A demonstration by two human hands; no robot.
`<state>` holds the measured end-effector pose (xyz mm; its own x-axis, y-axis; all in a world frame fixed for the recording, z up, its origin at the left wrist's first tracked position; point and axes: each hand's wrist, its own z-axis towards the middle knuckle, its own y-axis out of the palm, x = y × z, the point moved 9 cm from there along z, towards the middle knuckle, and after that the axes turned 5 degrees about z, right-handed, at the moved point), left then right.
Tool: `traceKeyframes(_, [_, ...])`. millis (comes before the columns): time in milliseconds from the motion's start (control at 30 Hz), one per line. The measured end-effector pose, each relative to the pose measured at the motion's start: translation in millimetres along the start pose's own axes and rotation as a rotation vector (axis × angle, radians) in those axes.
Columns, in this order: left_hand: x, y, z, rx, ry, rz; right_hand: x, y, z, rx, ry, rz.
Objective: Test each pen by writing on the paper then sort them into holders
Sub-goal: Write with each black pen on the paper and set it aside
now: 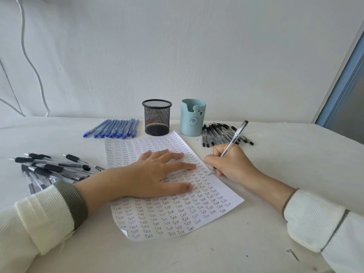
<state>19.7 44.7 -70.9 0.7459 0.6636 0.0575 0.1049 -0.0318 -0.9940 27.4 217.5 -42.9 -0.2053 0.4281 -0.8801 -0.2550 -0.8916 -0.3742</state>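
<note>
Black wire-mesh cylindrical holder [157, 117] and pale blue bear-faced holder [192, 119] upright behind white paper sheet [177, 213]; mesh see-through to base, blue interior hidden. Row of blue pens [112, 128] left of mesh holder; capped clear pens [220, 134] right of blue holder; black-grip pens [49, 167] heaped at left. Left hand [157, 172] flat, fingers spread, pressing sheet. Right hand [230, 162] gripping clear black-capped pen [235, 137], tip at sheet's right edge.

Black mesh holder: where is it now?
Head view, far centre of the table: the black mesh holder stands between the row of blue pens on its left and the blue bear holder on its right.
</note>
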Motion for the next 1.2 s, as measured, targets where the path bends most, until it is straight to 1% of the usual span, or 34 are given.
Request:
traceKeyframes(133, [0.3, 0.3, -0.4, -0.007, 0.0, 0.008, -0.1, 0.4, -1.3, -0.003, 0.012, -0.002])
traceKeyframes(167, [0.2, 0.5, -0.8, -0.008, 0.0, 0.008, 1.1, -1.5, -0.7, 0.006, 0.031, 0.034])
traceKeyframes(267, [0.0, 0.0, -0.7, 0.001, 0.005, -0.003, 8.1, -9.6, 3.7, 0.053, 0.153, 0.244])
traceKeyframes(333, [-0.1, -0.2, -0.4, 0.0, 0.001, -0.006, 6.6, -13.3, 8.2, 0.045, 0.193, 0.348])
traceKeyframes(433, [-0.2, 0.5, -1.0, -0.007, -0.003, -0.008, 5.9, -19.2, 11.4, 0.018, 0.266, 0.396])
traceKeyframes(533, [0.0, 1.2, -2.3, -0.005, 0.001, -0.006, 16.8, -27.4, 14.5, 0.03, 0.322, 0.448])
traceKeyframes(700, [0.1, 0.7, -1.8, -0.009, -0.007, -0.002, 13.9, -36.7, 19.6, 0.053, 0.278, 0.398])
traceKeyframes(833, [-0.3, 0.2, -2.1, -0.009, -0.005, -0.012, 13.8, -38.4, 21.3, 0.048, 0.321, 0.569])
traceKeyframes(900, [0.0, 0.2, -1.9, -0.008, -0.005, -0.01, 12.4, -41.7, 23.3, 0.053, 0.302, 0.662])
traceKeyframes(967, [0.7, -0.4, -2.1, -0.005, -0.006, -0.009, 10.0, -45.6, 26.7, 0.057, 0.257, 0.701])
traceKeyframes(1100, [1.0, -0.4, -2.7, -0.005, -0.007, -0.009, 7.8, -52.6, 31.3, 0.071, 0.171, 0.704])
traceKeyframes(1167, [0.9, -0.4, -2.7, -0.005, -0.005, -0.01, 4.7, -59.4, 34.3, 0.102, 0.075, 0.686])
traceKeyframes(1200, [0.6, -0.6, -2.5, -0.005, -0.005, -0.009, 1.3, -65.1, 35.6, 0.134, 0.005, 0.62])
